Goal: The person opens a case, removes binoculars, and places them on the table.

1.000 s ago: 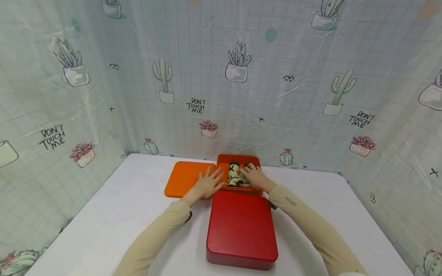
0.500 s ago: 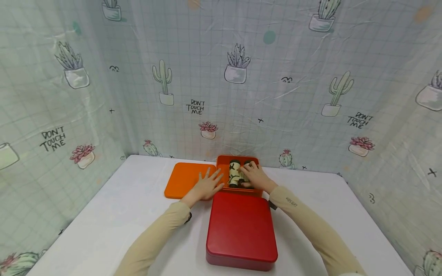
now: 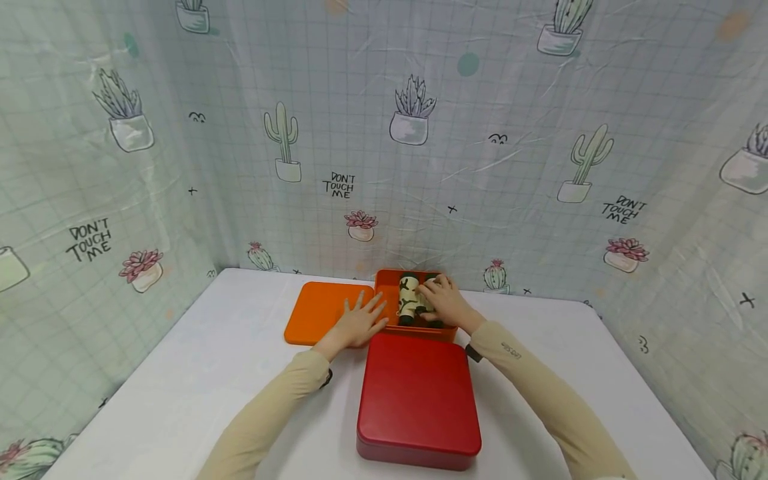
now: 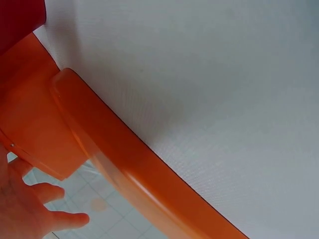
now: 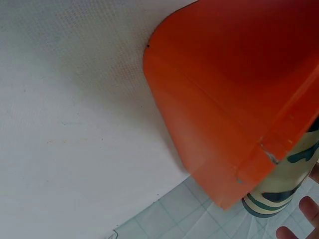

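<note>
Camouflage-patterned binoculars (image 3: 408, 297), cream with dark markings and dark ends, lie in an open orange box (image 3: 420, 331) at the back of the table. My right hand (image 3: 445, 303) grips their right barrel from above, fingers over the far side and thumb toward the middle; it hides much of that barrel. In the right wrist view one barrel (image 5: 283, 185) shows past the box's rim, beside the fingertips (image 5: 310, 206). My left hand (image 3: 355, 325) lies with spread fingers at the box's left rim, over the edge of an orange lid (image 3: 318, 310).
A red lidded box (image 3: 420, 400) stands directly in front of the orange box, between my forearms. White table surface (image 3: 198, 373) extends to both sides. A cactus-print curtain (image 3: 414, 200) hangs right behind the table and along its sides.
My right hand and the binoculars have shifted slightly right and away inside the orange box. My left hand, the lid and the red box stay in place.
</note>
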### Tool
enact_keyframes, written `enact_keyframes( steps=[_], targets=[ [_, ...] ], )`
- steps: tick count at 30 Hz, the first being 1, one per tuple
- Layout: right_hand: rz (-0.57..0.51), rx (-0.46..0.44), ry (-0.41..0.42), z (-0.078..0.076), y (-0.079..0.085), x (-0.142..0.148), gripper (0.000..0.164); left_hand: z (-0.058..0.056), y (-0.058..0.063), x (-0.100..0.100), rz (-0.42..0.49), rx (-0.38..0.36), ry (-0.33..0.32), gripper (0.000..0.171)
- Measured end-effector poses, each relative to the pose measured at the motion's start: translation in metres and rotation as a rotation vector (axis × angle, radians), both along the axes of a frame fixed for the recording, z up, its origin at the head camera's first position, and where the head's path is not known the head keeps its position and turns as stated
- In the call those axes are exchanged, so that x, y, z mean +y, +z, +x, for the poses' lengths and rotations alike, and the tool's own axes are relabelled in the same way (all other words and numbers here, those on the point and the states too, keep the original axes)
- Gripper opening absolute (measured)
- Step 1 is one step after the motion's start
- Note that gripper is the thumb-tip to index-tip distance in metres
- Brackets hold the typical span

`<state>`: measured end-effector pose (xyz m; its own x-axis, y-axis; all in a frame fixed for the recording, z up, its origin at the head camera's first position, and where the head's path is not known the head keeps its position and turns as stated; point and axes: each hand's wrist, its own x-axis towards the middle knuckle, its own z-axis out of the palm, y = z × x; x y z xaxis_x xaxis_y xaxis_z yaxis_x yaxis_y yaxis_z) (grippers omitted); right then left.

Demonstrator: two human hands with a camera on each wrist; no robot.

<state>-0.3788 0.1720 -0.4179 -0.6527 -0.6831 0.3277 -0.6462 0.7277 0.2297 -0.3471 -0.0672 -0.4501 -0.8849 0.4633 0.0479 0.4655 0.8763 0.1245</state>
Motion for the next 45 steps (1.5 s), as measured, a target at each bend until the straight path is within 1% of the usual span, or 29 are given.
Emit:
enact_keyframes(
  steps=[8,13,19,23,27,30,34,35,39,41,42,45],
  targets=[
    [-0.023,0.013,-0.021,0.001,0.006,0.005,0.050,0.001,0.001,0.000,0.011,-0.008,-0.002,0.056],
    [-0.070,-0.029,-0.029,0.002,0.011,0.012,0.050,0.000,0.001,-0.001,0.025,-0.013,-0.004,0.056],
    [-0.124,-0.094,-0.071,0.007,0.019,0.024,0.051,0.000,-0.001,0.000,0.019,-0.021,-0.001,0.055],
    [-0.127,-0.102,-0.095,0.010,0.023,0.032,0.051,0.001,-0.002,0.000,0.015,-0.022,0.004,0.055],
    [-0.153,-0.104,-0.107,0.013,0.025,0.040,0.050,0.000,-0.001,0.000,0.015,-0.016,0.003,0.055],
    [-0.159,-0.109,-0.111,0.014,0.027,0.046,0.049,-0.001,-0.001,0.000,0.027,-0.029,0.001,0.055],
    [-0.169,-0.097,-0.104,0.016,0.029,0.053,0.049,-0.004,-0.002,-0.002,0.069,-0.057,-0.004,0.057],
    [-0.180,-0.091,-0.099,0.017,0.029,0.056,0.050,-0.011,-0.010,-0.004,0.080,-0.036,-0.020,0.059],
    [-0.201,-0.080,-0.102,0.023,0.031,0.067,0.049,-0.013,-0.009,-0.004,0.085,-0.042,-0.024,0.061],
    [-0.207,-0.095,-0.106,0.027,0.031,0.073,0.048,-0.012,-0.009,-0.003,0.073,-0.040,-0.022,0.060],
    [-0.208,-0.103,-0.111,0.028,0.030,0.076,0.048,-0.005,-0.002,-0.001,0.061,-0.061,-0.004,0.058],
    [-0.210,-0.133,-0.133,0.034,0.027,0.086,0.048,-0.002,-0.001,0.000,0.026,-0.040,0.005,0.056]
  ],
)
